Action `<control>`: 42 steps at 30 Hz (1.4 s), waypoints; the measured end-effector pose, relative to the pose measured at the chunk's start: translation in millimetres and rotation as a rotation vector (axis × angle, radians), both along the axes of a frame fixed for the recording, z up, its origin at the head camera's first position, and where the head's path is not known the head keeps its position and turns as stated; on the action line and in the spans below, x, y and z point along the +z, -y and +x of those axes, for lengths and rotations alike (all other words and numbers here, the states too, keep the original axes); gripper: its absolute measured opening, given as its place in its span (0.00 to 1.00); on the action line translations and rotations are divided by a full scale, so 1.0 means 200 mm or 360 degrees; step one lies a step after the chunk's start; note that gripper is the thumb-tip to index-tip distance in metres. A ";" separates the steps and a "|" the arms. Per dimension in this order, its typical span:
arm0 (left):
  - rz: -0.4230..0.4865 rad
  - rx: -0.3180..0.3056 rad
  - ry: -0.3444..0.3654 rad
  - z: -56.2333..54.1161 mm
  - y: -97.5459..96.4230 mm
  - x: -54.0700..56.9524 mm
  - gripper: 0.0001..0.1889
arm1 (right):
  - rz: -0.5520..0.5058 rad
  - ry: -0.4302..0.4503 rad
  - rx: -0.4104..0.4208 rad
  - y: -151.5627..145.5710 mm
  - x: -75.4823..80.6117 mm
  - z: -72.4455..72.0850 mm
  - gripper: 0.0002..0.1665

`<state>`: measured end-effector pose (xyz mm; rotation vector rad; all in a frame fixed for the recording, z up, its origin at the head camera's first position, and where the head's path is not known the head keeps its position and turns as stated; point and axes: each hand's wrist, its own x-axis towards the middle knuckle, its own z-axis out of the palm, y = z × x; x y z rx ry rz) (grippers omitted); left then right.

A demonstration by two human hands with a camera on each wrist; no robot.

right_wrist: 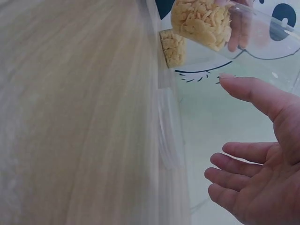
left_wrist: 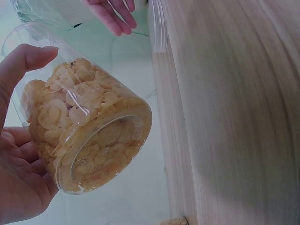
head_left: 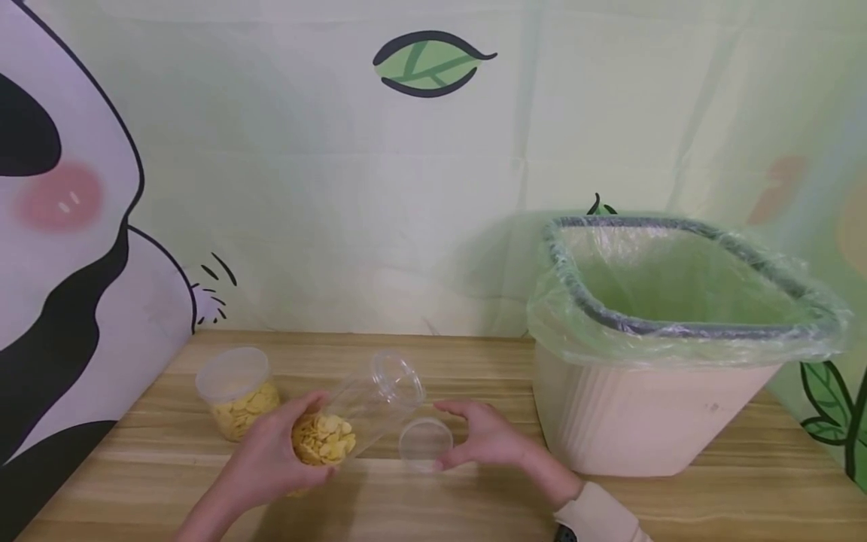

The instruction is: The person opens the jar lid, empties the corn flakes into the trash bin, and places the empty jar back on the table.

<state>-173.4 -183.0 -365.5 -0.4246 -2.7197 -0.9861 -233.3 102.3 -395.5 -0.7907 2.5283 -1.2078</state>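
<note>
A clear plastic jar (head_left: pixel 366 406) part-filled with yellow flakes (left_wrist: pixel 89 108) leans to the right above the table, its rimmed mouth pointing up and away. My left hand (head_left: pixel 278 452) grips it around its lower part, thumb on one side and fingers on the other. On the table just right of the jar lies a round translucent lid (head_left: pixel 425 444), seen edge-on in the right wrist view (right_wrist: pixel 169 129). Close to that lid is my right hand (head_left: pixel 484 436), thumb and fingers spread, holding nothing. The right wrist view shows a gap between this hand and the lid.
A second jar of flakes with a whitish lid (head_left: pixel 233 374) stands at the back left of the wooden table (head_left: pixel 420 504). On the right is a large pale bin (head_left: pixel 630 414) with a green plastic liner over its rim. A printed cloth (head_left: pixel 325 188) hangs behind.
</note>
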 end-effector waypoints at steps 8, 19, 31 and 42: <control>-0.0005 0.0001 0.0021 -0.01 0.00 0.01 0.44 | -0.0048 -0.0021 0.0033 -0.04 0.04 0.04 0.46; -0.0020 -0.0002 -0.0012 -0.01 -0.01 0.02 0.43 | -0.0114 -0.0041 0.0035 -0.11 0.11 0.13 0.46; -0.0017 -0.0008 0.0015 -0.01 -0.02 0.04 0.44 | -0.0138 -0.0096 0.0055 -0.21 0.16 0.23 0.47; -0.0023 -0.0029 -0.0088 0.00 -0.05 0.07 0.44 | -0.0227 -0.0177 0.0038 -0.34 0.24 0.35 0.47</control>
